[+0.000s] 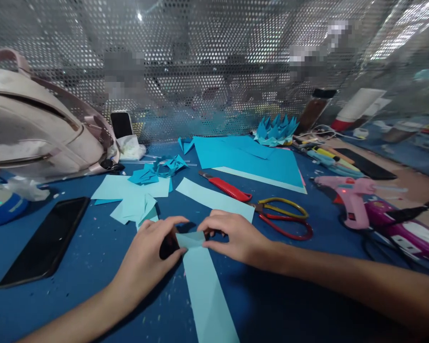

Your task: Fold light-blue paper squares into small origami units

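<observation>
**Both hands pinching the folded end of a paper strip**

Head view of a blue table [93, 257]. A long light-blue paper strip [207, 295] lies at the middle of the near edge and runs away from the person; its far end is folded over. The left hand [146, 257] and the right hand [236, 238] meet at that fold, each closed in a pinch with thumb and fingertips pressing the folded end flat on the table. A dark object shows under the left fingers; what it is cannot be told.

Just beyond the hands lies a second light-blue strip [214, 199], and beside it a red utility knife [227, 187] and scissors [284, 218] with yellow and red handles. Toward the far edge rest a large blue sheet [250, 159] and a folded paper flower [276, 131]. Loose paper pieces [134, 197] lie left of centre. A black phone [45, 243] lies face up near the left edge, with a pale backpack [32, 128] in the far left corner. A pink glue gun [346, 193] sits toward the right edge. A perforated metal screen [214, 62] stands behind the table.
</observation>
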Demonstrator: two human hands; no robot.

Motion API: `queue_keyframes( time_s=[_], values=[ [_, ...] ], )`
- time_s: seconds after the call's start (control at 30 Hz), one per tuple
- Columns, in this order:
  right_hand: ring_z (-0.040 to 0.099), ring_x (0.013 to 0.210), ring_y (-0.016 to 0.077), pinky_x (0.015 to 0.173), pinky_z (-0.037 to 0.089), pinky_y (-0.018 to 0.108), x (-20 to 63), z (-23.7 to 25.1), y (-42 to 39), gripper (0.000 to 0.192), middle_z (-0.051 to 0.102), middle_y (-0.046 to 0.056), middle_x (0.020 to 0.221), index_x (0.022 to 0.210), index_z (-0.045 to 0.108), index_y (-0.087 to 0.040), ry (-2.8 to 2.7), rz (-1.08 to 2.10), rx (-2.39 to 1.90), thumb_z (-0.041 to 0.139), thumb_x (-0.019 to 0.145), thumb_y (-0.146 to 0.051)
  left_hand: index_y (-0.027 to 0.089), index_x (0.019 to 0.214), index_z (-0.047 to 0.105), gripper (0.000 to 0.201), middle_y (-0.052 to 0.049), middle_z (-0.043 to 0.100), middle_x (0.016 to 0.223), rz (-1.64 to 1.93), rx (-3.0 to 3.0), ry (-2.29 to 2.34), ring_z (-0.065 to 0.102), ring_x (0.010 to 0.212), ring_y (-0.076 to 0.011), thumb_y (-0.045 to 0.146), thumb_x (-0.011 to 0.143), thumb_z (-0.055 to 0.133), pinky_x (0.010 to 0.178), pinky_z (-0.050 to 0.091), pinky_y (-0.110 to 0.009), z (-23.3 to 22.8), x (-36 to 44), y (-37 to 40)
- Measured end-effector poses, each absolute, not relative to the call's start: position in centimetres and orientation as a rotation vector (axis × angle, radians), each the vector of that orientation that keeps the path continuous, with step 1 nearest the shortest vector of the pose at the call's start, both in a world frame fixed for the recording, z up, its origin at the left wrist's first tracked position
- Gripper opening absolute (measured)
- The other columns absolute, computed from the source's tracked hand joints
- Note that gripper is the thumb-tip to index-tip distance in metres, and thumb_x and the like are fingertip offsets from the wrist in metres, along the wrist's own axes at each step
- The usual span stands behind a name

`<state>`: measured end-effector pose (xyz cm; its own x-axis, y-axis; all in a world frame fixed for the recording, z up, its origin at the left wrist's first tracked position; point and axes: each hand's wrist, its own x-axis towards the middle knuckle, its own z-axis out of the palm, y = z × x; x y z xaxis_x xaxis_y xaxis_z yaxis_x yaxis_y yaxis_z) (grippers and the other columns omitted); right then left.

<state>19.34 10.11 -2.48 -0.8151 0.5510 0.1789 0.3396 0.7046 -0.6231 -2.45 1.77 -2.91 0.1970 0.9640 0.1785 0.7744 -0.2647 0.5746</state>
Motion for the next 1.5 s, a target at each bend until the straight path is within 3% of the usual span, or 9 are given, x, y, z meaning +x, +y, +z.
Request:
queue_keyframes(
  time_s=[0.1, 0.3, 0.47, 0.7, 0.87, 1.1, 1.37, 1.43, 1.5],
  values=[
    [0.058, 0.084, 0.0167, 0.074, 0.044, 0.027, 19.4, -2.4, 10.4, 0.007, 0.069, 0.003, 0.086, 0.091, 0.068, -0.019, -2.613, 0.786, -0.567, 0.063, 0.087, -0.015, 0.028, 0.122, 0.051, 0.040, 0.002, 0.069, 0.090, 0.720, 2.210, 1.557, 0.060, 0.082, -0.0202, 0.011, 0.086, 0.059, 0.074, 0.039, -0.034, -2.8, -2.4, 1.7],
    [0.054, 0.088, 0.0160, 0.071, 0.040, 0.027, 19.8, -1.8, 11.5, 0.018, 0.068, 0.004, 0.094, 0.099, 0.070, -0.019, -2.802, 0.507, -0.236, 0.053, 0.095, -0.016, 0.025, 0.098, 0.065, 0.022, 0.002, 0.072, 0.092, 0.766, 2.485, 1.376, 0.059, 0.084, -0.0170, 0.013, 0.099, 0.046, 0.080, 0.031, -0.035, -3.0, -2.8, 0.8],
    [0.047, 0.082, 0.0187, 0.066, 0.032, 0.033, 20.3, -0.7, 11.8, 0.025, 0.064, 0.003, 0.097, 0.111, 0.066, -0.021, -2.999, 0.093, -0.012, 0.054, 0.090, -0.017, 0.018, 0.111, 0.066, 0.037, -0.004, 0.073, 0.101, 0.793, 2.892, 1.245, 0.058, 0.090, -0.0187, 0.016, 0.104, 0.029, 0.090, 0.030, -0.038, -4.0, -3.4, -0.1],
    [0.041, 0.072, 0.0174, 0.062, 0.027, 0.035, 19.4, -0.2, 10.2, 0.042, 0.059, 0.001, 0.092, 0.127, 0.056, -0.020, -3.072, 0.074, -0.071, 0.061, 0.090, -0.039, 0.019, 0.119, 0.066, 0.037, -0.005, 0.074, 0.106, 0.676, 3.069, 1.231, 0.057, 0.099, -0.0216, 0.024, 0.104, 0.032, 0.096, 0.028, -0.040, -4.1, -3.6, -1.1],
    [0.040, 0.072, 0.0188, 0.062, 0.023, 0.035, 19.1, 0.7, 9.3, 0.022, 0.057, 0.002, 0.080, 0.103, 0.064, -0.019, -3.116, 0.046, -0.304, 0.056, 0.095, -0.037, 0.022, 0.119, 0.066, 0.031, -0.002, 0.073, 0.115, 0.500, 3.137, 1.304, 0.055, 0.105, -0.0180, 0.034, 0.100, 0.044, 0.095, 0.030, -0.034, -3.0, -3.3, -2.0],
    [0.043, 0.070, 0.0200, 0.061, 0.023, 0.036, 20.0, 1.9, 8.9, 0.012, 0.060, 0.002, 0.074, 0.085, 0.065, -0.018, -3.219, 0.043, -0.339, 0.058, 0.092, -0.023, 0.019, 0.111, 0.069, 0.033, -0.001, 0.075, 0.108, 0.522, 3.194, 1.214, 0.055, 0.100, -0.0171, 0.020, 0.102, 0.038, 0.094, 0.032, -0.032, -2.7, -3.0, -2.7],
    [0.044, 0.069, 0.0182, 0.060, 0.027, 0.034, 19.2, -0.5, 10.2, 0.039, 0.061, 0.004, 0.071, 0.070, 0.061, -0.016, -2.945, 0.039, -0.289, 0.045, 0.100, -0.034, 0.018, 0.107, 0.067, 0.029, -0.003, 0.074, 0.101, 0.758, 2.957, 1.397, 0.060, 0.088, -0.0225, 0.037, 0.097, 0.047, 0.092, 0.030, -0.042, -2.6, -0.7, -1.5],
    [0.046, 0.069, 0.0174, 0.060, 0.029, 0.031, 19.0, -1.4, 10.8, 0.035, 0.062, 0.004, 0.073, 0.077, 0.061, -0.016, -2.903, 0.112, -0.264, 0.041, 0.101, -0.032, 0.016, 0.106, 0.066, 0.033, -0.005, 0.072, 0.100, 0.684, 2.959, 1.448, 0.060, 0.087, -0.0237, 0.042, 0.095, 0.049, 0.090, 0.032, -0.042, -2.6, -0.1, -1.1],
    [0.048, 0.070, 0.0166, 0.061, 0.031, 0.029, 18.9, -1.9, 11.1, 0.032, 0.062, 0.003, 0.074, 0.082, 0.061, -0.016, -2.866, 0.232, -0.337, 0.041, 0.101, -0.032, 0.015, 0.101, 0.066, 0.024, -0.005, 0.072, 0.091, 0.637, 3.017, 1.451, 0.060, 0.082, -0.0231, 0.032, 0.096, 0.049, 0.088, 0.033, -0.042, -2.7, 0.2, -0.9]
  ],
)
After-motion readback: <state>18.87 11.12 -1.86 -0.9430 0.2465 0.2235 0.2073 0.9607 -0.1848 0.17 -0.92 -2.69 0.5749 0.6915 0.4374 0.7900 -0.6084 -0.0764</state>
